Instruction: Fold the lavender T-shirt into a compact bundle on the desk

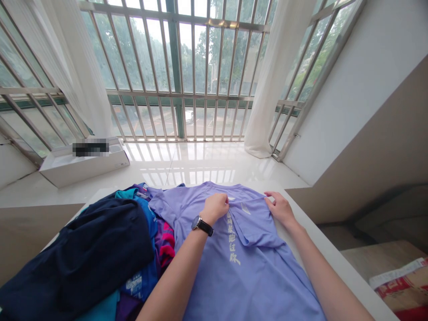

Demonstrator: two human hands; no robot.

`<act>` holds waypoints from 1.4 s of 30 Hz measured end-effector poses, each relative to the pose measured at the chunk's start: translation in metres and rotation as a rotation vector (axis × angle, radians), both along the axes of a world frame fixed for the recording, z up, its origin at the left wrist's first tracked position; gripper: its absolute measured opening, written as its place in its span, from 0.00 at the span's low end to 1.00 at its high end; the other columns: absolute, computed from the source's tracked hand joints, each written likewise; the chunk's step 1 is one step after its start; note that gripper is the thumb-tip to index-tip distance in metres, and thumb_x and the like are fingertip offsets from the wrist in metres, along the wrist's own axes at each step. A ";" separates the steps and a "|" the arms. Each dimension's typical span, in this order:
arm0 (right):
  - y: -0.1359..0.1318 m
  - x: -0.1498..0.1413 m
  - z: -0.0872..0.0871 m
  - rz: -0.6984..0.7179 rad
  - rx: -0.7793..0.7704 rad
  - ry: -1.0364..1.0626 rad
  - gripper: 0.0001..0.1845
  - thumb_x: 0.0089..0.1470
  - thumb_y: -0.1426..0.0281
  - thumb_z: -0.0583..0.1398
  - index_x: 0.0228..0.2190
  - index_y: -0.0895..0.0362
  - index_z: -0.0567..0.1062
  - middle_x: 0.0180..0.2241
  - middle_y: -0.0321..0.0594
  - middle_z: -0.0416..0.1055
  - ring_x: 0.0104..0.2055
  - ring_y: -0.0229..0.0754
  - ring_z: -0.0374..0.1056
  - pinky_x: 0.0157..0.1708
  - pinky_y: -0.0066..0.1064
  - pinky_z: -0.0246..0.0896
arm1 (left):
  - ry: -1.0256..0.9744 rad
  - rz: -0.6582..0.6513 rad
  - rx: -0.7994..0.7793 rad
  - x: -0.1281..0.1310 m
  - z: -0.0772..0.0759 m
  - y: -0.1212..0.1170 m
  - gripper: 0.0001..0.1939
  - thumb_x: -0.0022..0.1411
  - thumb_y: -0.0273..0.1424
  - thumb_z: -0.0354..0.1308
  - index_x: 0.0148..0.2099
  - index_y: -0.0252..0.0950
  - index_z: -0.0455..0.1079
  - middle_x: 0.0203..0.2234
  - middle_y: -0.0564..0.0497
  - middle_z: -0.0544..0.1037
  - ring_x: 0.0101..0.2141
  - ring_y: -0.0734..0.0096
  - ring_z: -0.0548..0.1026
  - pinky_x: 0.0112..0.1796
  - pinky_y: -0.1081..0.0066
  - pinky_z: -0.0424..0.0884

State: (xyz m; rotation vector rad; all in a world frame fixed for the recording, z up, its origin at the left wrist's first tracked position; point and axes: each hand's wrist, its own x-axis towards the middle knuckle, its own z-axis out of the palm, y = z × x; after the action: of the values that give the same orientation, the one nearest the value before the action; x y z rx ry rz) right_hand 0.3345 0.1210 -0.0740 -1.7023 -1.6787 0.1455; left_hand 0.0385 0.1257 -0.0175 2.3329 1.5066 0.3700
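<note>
A lavender T-shirt with pale lettering down its middle lies spread on a white table. Its right sleeve side is folded in over the body. My left hand, with a black wristwatch on the wrist, is closed in a pinch on the folded edge near the collar. At the shirt's upper right, my right hand grips the cloth, fingers curled over the fold.
A heap of clothes, dark navy on top with blue, teal and pink pieces under it, lies left of the shirt. A white open box sits on the glossy window ledge. Barred windows and white curtains stand behind. A printed carton is at lower right.
</note>
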 end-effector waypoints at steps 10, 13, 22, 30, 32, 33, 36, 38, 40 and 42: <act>-0.060 -0.025 0.070 -0.011 0.012 0.152 0.19 0.53 0.53 0.59 0.35 0.55 0.79 0.30 0.41 0.77 0.24 0.40 0.67 0.28 0.32 0.65 | -0.049 -0.449 -0.069 0.009 0.017 -0.005 0.12 0.53 0.28 0.63 0.42 0.40 0.75 0.36 0.53 0.78 0.35 0.69 0.75 0.34 0.75 0.67; -0.102 -0.044 0.086 0.095 -0.056 0.114 0.18 0.56 0.54 0.59 0.35 0.54 0.80 0.29 0.40 0.77 0.24 0.39 0.67 0.27 0.31 0.65 | -0.036 -0.545 -0.126 0.017 0.019 -0.009 0.13 0.51 0.30 0.68 0.42 0.39 0.77 0.34 0.53 0.78 0.33 0.70 0.74 0.31 0.75 0.66; -0.171 -0.045 0.055 -0.144 -0.191 -0.092 0.17 0.59 0.58 0.53 0.40 0.54 0.77 0.35 0.41 0.76 0.29 0.42 0.70 0.33 0.34 0.65 | 0.061 -0.697 -0.215 0.041 0.022 -0.037 0.18 0.48 0.33 0.70 0.44 0.41 0.77 0.36 0.54 0.79 0.33 0.70 0.75 0.28 0.75 0.64; -0.185 -0.027 0.025 -0.264 -0.334 -0.133 0.19 0.52 0.58 0.56 0.42 0.55 0.75 0.36 0.42 0.76 0.36 0.45 0.73 0.37 0.34 0.64 | 0.053 -0.721 -0.175 0.045 0.025 -0.044 0.12 0.51 0.30 0.65 0.41 0.40 0.79 0.38 0.52 0.80 0.35 0.68 0.76 0.31 0.75 0.67; -0.185 -0.026 0.026 -0.242 -0.410 -0.132 0.18 0.53 0.59 0.55 0.41 0.54 0.75 0.31 0.38 0.75 0.33 0.44 0.72 0.35 0.33 0.63 | 0.008 -0.735 -0.174 0.045 0.029 -0.044 0.10 0.54 0.29 0.61 0.40 0.39 0.79 0.36 0.52 0.80 0.35 0.69 0.76 0.31 0.75 0.67; -0.185 -0.027 0.027 -0.238 -0.428 -0.141 0.16 0.54 0.59 0.55 0.41 0.53 0.75 0.29 0.37 0.74 0.32 0.44 0.71 0.34 0.33 0.62 | -0.024 -0.740 -0.185 0.044 0.031 -0.044 0.10 0.55 0.28 0.60 0.39 0.38 0.79 0.35 0.52 0.80 0.34 0.70 0.76 0.32 0.76 0.67; -0.188 -0.030 0.028 -0.258 -0.396 -0.182 0.12 0.55 0.61 0.54 0.37 0.52 0.73 0.29 0.35 0.71 0.31 0.43 0.70 0.32 0.33 0.61 | -0.111 -0.755 -0.256 0.040 0.037 -0.041 0.09 0.54 0.28 0.61 0.39 0.38 0.78 0.32 0.54 0.80 0.32 0.73 0.76 0.31 0.78 0.67; -0.190 -0.036 0.027 -0.265 -0.326 -0.213 0.09 0.54 0.64 0.55 0.36 0.52 0.72 0.31 0.37 0.71 0.32 0.43 0.70 0.33 0.33 0.62 | -0.119 -0.771 -0.312 0.038 0.036 -0.040 0.08 0.53 0.29 0.63 0.38 0.38 0.79 0.31 0.55 0.80 0.31 0.74 0.75 0.29 0.78 0.66; -0.191 -0.043 0.025 -0.248 -0.235 -0.240 0.09 0.53 0.66 0.55 0.36 0.53 0.72 0.36 0.40 0.70 0.37 0.45 0.70 0.36 0.34 0.64 | -0.079 -0.790 -0.370 0.039 0.032 -0.039 0.08 0.52 0.30 0.65 0.37 0.38 0.79 0.30 0.55 0.80 0.30 0.73 0.75 0.28 0.78 0.65; -0.190 -0.053 0.025 -0.200 -0.156 -0.252 0.12 0.53 0.67 0.55 0.40 0.53 0.72 0.40 0.42 0.70 0.42 0.47 0.69 0.40 0.36 0.66 | -0.023 -0.809 -0.439 0.042 0.027 -0.039 0.09 0.51 0.32 0.67 0.37 0.39 0.80 0.30 0.56 0.80 0.31 0.73 0.75 0.28 0.77 0.65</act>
State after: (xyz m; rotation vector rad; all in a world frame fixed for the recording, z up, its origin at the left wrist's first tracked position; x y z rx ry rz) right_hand 0.2812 -0.0693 -0.0493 -2.0664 -1.6983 -0.0358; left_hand 0.0803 0.0872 0.0090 2.3086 0.4598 -0.1341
